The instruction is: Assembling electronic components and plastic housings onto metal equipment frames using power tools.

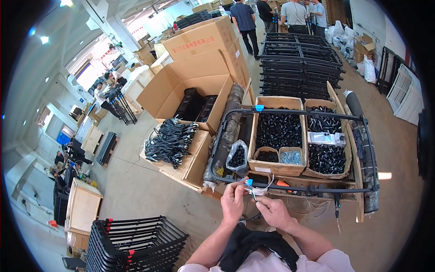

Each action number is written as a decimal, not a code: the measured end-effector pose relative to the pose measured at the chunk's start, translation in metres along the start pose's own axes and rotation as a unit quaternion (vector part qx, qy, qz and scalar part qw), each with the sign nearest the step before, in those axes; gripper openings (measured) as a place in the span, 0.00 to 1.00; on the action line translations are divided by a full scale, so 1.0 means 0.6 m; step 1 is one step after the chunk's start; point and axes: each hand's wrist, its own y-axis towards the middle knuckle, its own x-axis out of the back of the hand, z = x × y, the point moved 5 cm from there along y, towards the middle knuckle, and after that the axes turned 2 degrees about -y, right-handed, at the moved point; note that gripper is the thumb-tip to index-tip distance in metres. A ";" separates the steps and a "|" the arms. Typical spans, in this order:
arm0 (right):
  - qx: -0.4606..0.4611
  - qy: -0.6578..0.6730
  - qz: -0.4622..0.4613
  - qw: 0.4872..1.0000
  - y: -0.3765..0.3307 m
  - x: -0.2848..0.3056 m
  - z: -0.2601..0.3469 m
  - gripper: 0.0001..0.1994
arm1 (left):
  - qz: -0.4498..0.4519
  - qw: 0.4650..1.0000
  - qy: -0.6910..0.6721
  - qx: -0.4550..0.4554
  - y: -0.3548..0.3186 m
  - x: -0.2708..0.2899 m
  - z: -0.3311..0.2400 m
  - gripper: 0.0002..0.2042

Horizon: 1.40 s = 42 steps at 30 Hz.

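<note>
The wires [253, 195] are between the two hands, just in front of the near rail of a black frame [370, 152]. The left hand [233, 205] pinches them with thumb and finger drawn close, next to a blue tag [249, 182]; the exact grip is too small to tell. The right hand [275, 213] has its thumb and fingers closed on their dark lower part.

Inside the frame's outline stands a carton [278, 170] of black caps, with two small boxes in its near end: one of dark bits, one of silvery screws [290, 157]. The right carton [324, 175] also holds black parts, a pale packet [324, 138] lying across them. Left of both, a clear bag [243, 147] holds black pieces.

Further left, cables [170, 141] are heaped on a box [195, 171], and behind them an open carton [199, 68] holds black parts.

The frame's right end reaches past a wooden edge [360, 206]. Floor [140, 181] stretches between the cable box and a frame stack [136, 245] at lower left.
</note>
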 end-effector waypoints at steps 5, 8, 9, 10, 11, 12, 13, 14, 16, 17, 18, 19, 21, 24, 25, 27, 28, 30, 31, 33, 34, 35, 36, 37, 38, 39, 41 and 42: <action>0.045 -0.031 -0.030 0.998 0.020 -0.022 -0.016 0.13 | -0.045 0.995 -0.040 0.077 0.013 0.025 0.031 0.12; 0.092 -0.028 -0.029 0.995 0.035 -0.039 -0.018 0.12 | 0.015 0.959 -0.213 0.189 0.023 0.028 0.056 0.14; 0.090 -0.028 -0.027 0.995 0.040 -0.043 -0.021 0.12 | 0.045 0.932 -0.283 0.223 0.022 0.025 0.058 0.14; 0.056 -0.024 0.000 0.998 0.045 -0.048 -0.030 0.12 | 0.046 0.925 -0.305 0.222 0.025 0.027 0.060 0.13; 0.022 -0.019 0.027 0.999 0.051 -0.059 -0.036 0.12 | 0.044 0.924 -0.306 0.223 0.030 0.037 0.058 0.13; 0.019 -0.020 0.029 0.999 0.058 -0.066 -0.034 0.12 | 0.050 0.925 -0.295 0.233 0.035 0.045 0.056 0.13; -0.007 -0.035 0.042 0.998 0.064 -0.074 -0.033 0.12 | 0.057 0.926 -0.284 0.243 0.039 0.054 0.058 0.14; -0.034 -0.053 0.054 0.997 0.068 -0.080 -0.033 0.12 | 0.059 0.933 -0.269 0.232 0.042 0.063 0.060 0.12; -0.023 -0.067 0.038 0.997 0.077 -0.098 -0.035 0.13 | 0.062 0.941 -0.247 0.224 0.050 0.085 0.072 0.11; -0.009 -0.078 0.020 0.997 0.081 -0.105 -0.033 0.13 | 0.066 0.949 -0.221 0.216 0.054 0.095 0.073 0.10; -0.013 -0.081 0.021 0.996 0.085 -0.112 -0.030 0.13 | 0.066 0.947 -0.224 0.218 0.057 0.103 0.075 0.10; -0.017 -0.089 0.021 0.996 0.090 -0.118 -0.025 0.12 | 0.060 0.960 -0.195 0.192 0.064 0.113 0.073 0.09; -0.026 -0.098 0.022 0.995 0.097 -0.140 -0.017 0.12 | 0.054 0.970 -0.167 0.168 0.074 0.138 0.075 0.08; -0.008 -0.137 -0.033 0.990 0.107 -0.167 -0.004 0.11 | 0.027 0.990 0.064 0.124 0.089 0.181 0.085 0.06; 0.033 -0.163 -0.073 0.983 0.112 -0.174 0.000 0.10 | 0.028 0.990 0.063 0.127 0.089 0.188 0.088 0.06; 0.070 -0.189 -0.111 0.973 0.116 -0.186 0.002 0.10 | 0.013 0.988 0.073 0.133 0.084 0.204 0.094 0.07; 0.083 -0.205 -0.115 0.968 0.118 -0.191 0.003 0.09 | 0.013 0.988 0.072 0.135 0.084 0.210 0.097 0.07; 0.096 -0.221 -0.116 0.964 0.120 -0.202 0.004 0.09 | 0.023 0.983 0.070 0.168 0.079 0.222 0.106 0.07; 0.098 -0.235 -0.106 0.961 0.121 -0.209 0.003 0.09 | 0.022 0.983 0.070 0.169 0.075 0.227 0.106 0.07; 0.100 -0.247 -0.096 0.959 0.125 -0.219 0.002 0.09 | 0.005 0.976 0.209 0.056 0.072 0.236 0.087 0.09; 0.100 -0.243 -0.100 0.960 0.126 -0.222 0.001 0.10 | 0.003 0.976 0.209 0.057 0.068 0.240 0.091 0.09; 0.100 -0.238 -0.105 0.960 0.127 -0.226 0.001 0.10 | 0.011 0.988 0.137 0.064 0.065 0.244 0.099 0.09; 0.101 -0.236 -0.104 0.961 0.129 -0.230 -0.001 0.10 | 0.018 0.995 0.063 0.071 0.063 0.248 0.106 0.10; 0.087 -0.218 -0.101 0.967 0.130 -0.232 -0.006 0.10 | 0.017 0.995 0.065 0.071 0.064 0.257 0.112 0.10; 0.072 -0.200 -0.099 0.972 0.132 -0.234 -0.011 0.11 | 0.035 0.989 -0.057 0.131 0.064 0.262 0.124 0.10; 0.073 -0.198 -0.099 0.972 0.131 -0.237 -0.013 0.11 | 0.052 0.964 -0.179 0.188 0.062 0.262 0.134 0.11; 0.011 -0.139 -0.064 0.988 0.128 -0.246 -0.028 0.11 | 0.035 0.936 -0.259 0.235 0.055 0.265 0.145 0.11; 0.013 -0.137 -0.063 0.988 0.127 -0.248 -0.027 0.11 | 0.026 0.911 -0.313 0.267 0.048 0.264 0.153 0.11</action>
